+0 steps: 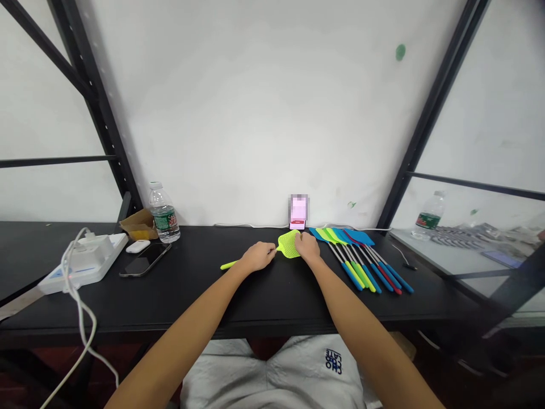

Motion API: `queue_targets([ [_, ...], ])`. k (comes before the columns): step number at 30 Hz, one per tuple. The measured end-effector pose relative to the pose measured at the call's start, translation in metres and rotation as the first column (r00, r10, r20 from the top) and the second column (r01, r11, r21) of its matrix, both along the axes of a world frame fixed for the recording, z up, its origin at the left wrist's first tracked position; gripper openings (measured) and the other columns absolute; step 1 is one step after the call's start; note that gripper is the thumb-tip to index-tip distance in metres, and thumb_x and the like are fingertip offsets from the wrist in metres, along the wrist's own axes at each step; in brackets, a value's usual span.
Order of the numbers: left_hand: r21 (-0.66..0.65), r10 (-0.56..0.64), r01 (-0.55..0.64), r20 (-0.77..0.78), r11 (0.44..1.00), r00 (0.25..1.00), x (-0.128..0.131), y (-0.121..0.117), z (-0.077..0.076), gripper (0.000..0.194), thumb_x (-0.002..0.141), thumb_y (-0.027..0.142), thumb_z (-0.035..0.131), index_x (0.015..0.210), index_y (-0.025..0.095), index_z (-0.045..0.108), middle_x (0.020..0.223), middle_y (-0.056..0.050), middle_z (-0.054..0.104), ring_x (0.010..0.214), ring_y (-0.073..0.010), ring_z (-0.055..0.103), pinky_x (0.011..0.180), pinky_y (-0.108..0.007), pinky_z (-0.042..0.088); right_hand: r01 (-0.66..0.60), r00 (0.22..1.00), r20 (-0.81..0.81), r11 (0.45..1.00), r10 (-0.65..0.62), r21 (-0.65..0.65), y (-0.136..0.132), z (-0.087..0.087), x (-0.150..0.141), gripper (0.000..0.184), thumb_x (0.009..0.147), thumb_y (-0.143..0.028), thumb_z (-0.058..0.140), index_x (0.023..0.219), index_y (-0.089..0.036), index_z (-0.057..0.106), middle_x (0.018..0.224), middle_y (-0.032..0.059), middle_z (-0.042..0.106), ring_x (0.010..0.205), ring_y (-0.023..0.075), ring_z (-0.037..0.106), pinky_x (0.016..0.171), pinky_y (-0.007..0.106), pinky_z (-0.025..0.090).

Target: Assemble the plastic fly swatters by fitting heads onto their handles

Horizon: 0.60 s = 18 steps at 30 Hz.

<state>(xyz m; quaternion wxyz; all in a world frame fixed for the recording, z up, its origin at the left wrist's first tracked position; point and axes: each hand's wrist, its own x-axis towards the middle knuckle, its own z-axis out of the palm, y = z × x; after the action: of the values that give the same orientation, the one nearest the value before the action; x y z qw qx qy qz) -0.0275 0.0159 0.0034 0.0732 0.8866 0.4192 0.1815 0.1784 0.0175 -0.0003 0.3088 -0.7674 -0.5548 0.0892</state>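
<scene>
A yellow-green fly swatter (288, 244) lies across the middle of the black table (264, 295), its mesh head to the right. Its handle end (227, 265) sticks out to the left. My left hand (256, 257) is closed around the thin metal shaft just left of the head. My right hand (307, 247) pinches the right edge of the mesh head. Just to the right lies a fanned row of several more fly swatters (361, 255) with blue, green and red heads and handles.
A small phone (298, 211) leans upright against the white wall. At the left are a water bottle (164, 213), a dark phone (145, 259), a white earbud case (137, 246), a cardboard piece (138, 224) and a power strip (85, 258) with white cables. Black shelf posts flank both sides.
</scene>
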Motion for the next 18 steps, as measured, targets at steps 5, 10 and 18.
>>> queue_targets([
  [5, 0.007, 0.002, -0.002, 0.0, 1.0, 1.0, 0.0003, -0.0003, 0.0006, 0.03, 0.094, 0.034, 0.042, 0.076, 0.021, 0.062, 0.077, -0.004, 0.066, 0.069, -0.0174, 0.059, 0.062, -0.026, 0.034, -0.003, 1.0, -0.006, 1.0, 0.003, 0.005, -0.0002, 0.0001, 0.0004, 0.043, 0.097, -0.042, 0.032, 0.1, -0.015, 0.066, 0.106, 0.0175, 0.068, 0.1, 0.0289, 0.064, 0.077, 0.034, 0.047],
  [10, -0.004, 0.01, -0.01, 0.006, 1.0, 1.0, 0.0006, 0.0002, 0.0007, 0.03, 0.094, 0.035, 0.043, 0.076, 0.021, 0.062, 0.077, -0.004, 0.067, 0.068, -0.0165, 0.058, 0.062, -0.026, 0.034, -0.001, 1.0, -0.009, 1.0, 0.001, 0.001, 0.0002, -0.0003, 0.0005, 0.043, 0.097, -0.042, 0.033, 0.1, -0.015, 0.066, 0.106, 0.0171, 0.067, 0.1, 0.0294, 0.064, 0.079, 0.035, 0.047],
  [18, -0.007, -0.004, 0.004, 0.023, 1.0, 1.0, 0.0003, 0.0011, -0.0006, 0.03, 0.094, 0.034, 0.043, 0.073, 0.02, 0.059, 0.074, -0.003, 0.065, 0.066, -0.016, 0.057, 0.061, -0.025, 0.031, 0.006, 1.0, -0.011, 1.0, -0.006, -0.005, -0.0011, 0.0014, 0.0001, 0.043, 0.098, -0.042, 0.032, 0.101, -0.015, 0.066, 0.107, 0.017, 0.068, 0.1, 0.028, 0.064, 0.08, 0.034, 0.048],
])
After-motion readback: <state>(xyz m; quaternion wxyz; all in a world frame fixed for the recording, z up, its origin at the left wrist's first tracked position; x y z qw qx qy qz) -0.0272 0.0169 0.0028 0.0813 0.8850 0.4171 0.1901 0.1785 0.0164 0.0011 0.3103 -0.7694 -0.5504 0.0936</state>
